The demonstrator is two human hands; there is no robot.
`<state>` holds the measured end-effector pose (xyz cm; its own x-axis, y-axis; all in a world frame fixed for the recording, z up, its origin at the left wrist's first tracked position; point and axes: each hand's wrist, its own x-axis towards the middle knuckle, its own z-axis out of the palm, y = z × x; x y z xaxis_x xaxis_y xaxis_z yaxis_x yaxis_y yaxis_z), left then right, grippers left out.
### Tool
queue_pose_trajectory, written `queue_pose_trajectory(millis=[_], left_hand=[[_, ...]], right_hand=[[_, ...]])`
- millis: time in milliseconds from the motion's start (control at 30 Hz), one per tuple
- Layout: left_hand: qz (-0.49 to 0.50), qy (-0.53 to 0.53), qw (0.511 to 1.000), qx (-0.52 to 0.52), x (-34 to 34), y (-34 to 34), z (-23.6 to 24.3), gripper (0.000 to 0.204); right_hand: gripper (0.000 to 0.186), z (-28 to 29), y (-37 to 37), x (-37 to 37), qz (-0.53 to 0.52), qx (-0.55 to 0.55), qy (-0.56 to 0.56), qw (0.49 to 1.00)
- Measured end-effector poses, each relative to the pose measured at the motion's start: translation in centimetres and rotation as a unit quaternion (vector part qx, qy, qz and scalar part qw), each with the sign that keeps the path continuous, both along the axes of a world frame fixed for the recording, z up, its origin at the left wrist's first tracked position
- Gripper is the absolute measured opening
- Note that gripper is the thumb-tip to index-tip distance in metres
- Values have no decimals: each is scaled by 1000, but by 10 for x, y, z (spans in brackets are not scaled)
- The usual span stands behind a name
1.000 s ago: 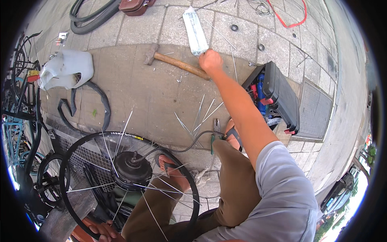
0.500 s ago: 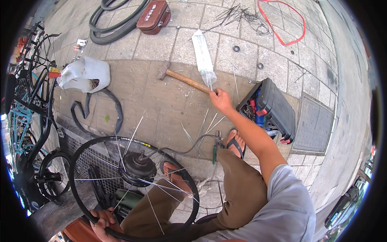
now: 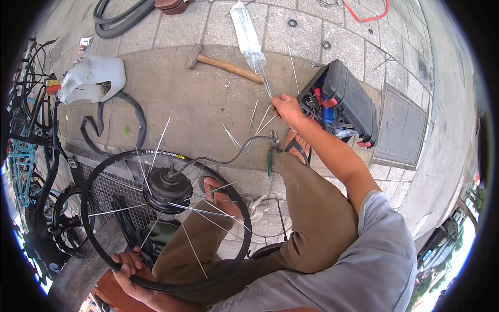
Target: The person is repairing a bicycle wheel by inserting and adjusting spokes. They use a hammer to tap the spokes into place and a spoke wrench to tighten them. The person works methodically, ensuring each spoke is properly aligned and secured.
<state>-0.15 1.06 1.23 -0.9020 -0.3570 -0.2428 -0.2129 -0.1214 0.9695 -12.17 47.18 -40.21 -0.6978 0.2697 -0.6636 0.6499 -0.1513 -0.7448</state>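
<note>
The head-worn fisheye looks steeply down from above the legs (image 3: 317, 213), covering wheel (image 3: 169, 191) and paving (image 3: 176, 32).

We see bright, even daylight and faint, soft shadows. The plastic sleeve (image 3: 244, 30) gleams near twelve o'clock; glare bleaches the rim at four and eight. Toward three, we find the pavement (image 3: 449, 130) bending into blackness.

Shiny metal spokes (image 3: 266, 86), matt rim (image 3: 248, 229)
</note>
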Motion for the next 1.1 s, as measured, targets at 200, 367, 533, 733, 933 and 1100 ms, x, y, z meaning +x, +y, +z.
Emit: queue_pose_trajectory(millis=[200, 367, 533, 733, 933, 1100], left_hand=[[7, 0, 1000, -9, 0, 1, 1, 22], [-21, 3, 999, 34, 3, -8, 2, 22], [-22, -3, 999, 30, 4, -9, 2, 22], [-34, 0, 999, 31, 1, -10, 1, 21], [-27, 3, 999, 20, 2, -11, 4, 25], [38, -10, 998, 46, -4, 5, 6, 27]], right_hand=[[22, 14, -8, 43, 68, 36, 15, 997], [29, 14, -14, 109, 275, 236, 20, 932], [41, 27, -34, 119, 339, 239, 21, 909], [42, 47, -37, 58, 568, 228, -39, 790], [33, 29, 34, -114, 201, 466, 16, 861], [32, -8, 110, -175, 170, 579, -53, 796]])
